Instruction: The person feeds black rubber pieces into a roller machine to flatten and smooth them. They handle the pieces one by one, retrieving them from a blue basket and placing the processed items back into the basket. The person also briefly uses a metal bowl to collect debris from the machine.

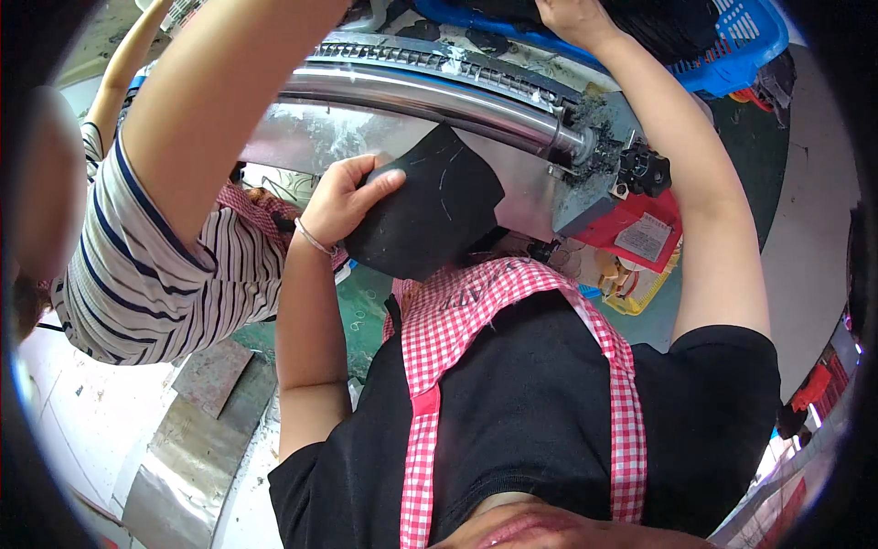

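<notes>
My left hand (346,199) grips the edge of a black, roughly cut fabric piece (430,215) with faint chalk lines, holding it up in front of the machine's metal plate (302,137). My right hand (569,20) reaches far up into a blue plastic basket (745,50) of dark pieces. Its fingers run out of the top of the picture, so what they hold is hidden. Below the hands I see my black shirt and pink checked apron (439,320).
A long chrome roller (412,91) with a toothed rail above it crosses the top. A red tray (640,229) and a yellow container (645,288) sit at its right end. A co-worker in a striped shirt (155,274) stands close on the left, arm raised.
</notes>
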`<state>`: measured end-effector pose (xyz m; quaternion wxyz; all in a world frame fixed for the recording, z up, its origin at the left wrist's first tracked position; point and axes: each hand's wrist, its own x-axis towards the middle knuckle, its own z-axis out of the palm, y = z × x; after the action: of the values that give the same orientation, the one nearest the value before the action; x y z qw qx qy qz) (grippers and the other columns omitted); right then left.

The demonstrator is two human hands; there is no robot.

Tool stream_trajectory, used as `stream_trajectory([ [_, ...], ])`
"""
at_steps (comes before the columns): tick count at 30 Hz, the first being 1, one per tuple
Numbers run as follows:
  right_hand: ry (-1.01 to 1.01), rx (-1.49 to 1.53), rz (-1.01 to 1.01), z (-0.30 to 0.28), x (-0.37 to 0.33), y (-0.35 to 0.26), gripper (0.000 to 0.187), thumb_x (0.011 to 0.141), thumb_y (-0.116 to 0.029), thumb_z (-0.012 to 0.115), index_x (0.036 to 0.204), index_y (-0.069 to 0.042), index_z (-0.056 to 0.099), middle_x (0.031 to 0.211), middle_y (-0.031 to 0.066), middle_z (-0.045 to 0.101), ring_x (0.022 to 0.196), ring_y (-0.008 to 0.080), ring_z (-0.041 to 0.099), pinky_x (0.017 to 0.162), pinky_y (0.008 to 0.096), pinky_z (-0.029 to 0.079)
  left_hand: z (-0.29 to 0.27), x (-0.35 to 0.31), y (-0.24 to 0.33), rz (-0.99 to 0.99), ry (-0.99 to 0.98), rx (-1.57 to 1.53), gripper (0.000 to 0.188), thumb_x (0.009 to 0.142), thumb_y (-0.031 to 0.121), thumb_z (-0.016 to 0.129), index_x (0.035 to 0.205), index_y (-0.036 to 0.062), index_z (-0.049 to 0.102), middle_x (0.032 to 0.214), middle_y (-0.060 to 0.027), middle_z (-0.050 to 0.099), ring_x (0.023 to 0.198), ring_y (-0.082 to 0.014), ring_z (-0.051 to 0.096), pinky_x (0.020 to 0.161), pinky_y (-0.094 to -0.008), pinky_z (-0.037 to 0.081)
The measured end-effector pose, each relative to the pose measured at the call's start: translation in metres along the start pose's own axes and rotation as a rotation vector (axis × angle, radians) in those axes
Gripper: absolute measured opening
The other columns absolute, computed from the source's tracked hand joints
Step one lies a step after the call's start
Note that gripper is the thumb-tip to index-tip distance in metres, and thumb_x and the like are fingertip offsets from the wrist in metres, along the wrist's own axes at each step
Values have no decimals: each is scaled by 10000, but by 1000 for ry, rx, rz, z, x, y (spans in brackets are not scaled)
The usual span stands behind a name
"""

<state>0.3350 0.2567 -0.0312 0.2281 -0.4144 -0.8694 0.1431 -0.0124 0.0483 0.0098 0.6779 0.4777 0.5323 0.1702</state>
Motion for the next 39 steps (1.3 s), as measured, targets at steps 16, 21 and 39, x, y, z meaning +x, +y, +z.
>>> stream_trajectory([
  [16, -463, 486, 456, 47, -21, -6, 692, 989, -648, 484, 1182, -27, 720, 1091, 126, 666, 1172, 248, 580, 1112, 376, 363, -3, -15, 0, 25, -50, -144, 244, 915, 121, 754, 1082, -41, 681, 935, -15, 698, 788, -79, 637, 717, -242, 537],
  [21, -334, 452, 312, 15, -2, 16, 283, 872, -125, 716, 1131, -34, 651, 1151, 127, 619, 1093, 236, 604, 937, 360, 495, -6, -32, -11, -99, -101, -255, 237, 919, 126, 750, 1070, -48, 700, 910, -8, 703, 789, -75, 638, 746, -233, 533],
  [39, -306, 1213, 437, 54, -1, 61, 716, 719, 70, 481, 1418, -42, 588, 1454, 113, 549, 1350, 239, 478, 1124, 342, 369, 141, 9, -172, 146, 158, 866, 751, 749, 311, 848, 1350, 7, 515, 1357, -243, 551, 1260, -403, 529, 1044, -457, 461],
])
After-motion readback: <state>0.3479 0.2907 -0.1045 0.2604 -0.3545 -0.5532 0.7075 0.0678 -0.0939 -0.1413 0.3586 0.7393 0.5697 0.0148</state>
